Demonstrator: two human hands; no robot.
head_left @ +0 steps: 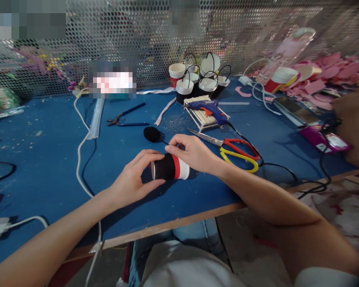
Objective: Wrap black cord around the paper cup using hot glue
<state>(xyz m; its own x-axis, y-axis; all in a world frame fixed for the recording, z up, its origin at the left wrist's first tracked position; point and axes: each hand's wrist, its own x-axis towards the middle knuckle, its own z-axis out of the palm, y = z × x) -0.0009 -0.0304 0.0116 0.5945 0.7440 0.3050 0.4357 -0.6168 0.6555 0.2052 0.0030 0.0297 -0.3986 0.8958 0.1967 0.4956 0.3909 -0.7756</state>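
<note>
A paper cup (165,167) lies on its side near the table's front edge, its lower part red and white and the part towards its mouth covered in black. My left hand (134,175) is closed round the black part, thumb below and fingers above. Over the cup's other end, my right hand (190,151) pinches a thin black cord (165,143). That cord runs to a small black ball (151,134), which looks like wound yarn, on the blue table (122,149). The tips of the right fingers partly hide the cord.
Scissors (209,138), a blue glue gun (208,107) on a stick rack (197,115) and pliers (122,117) lie beyond my hands. Several black-handled cups (208,83) stand by the mesh (149,40). A white cable (78,159) crosses at left; a phone (297,111) lies right.
</note>
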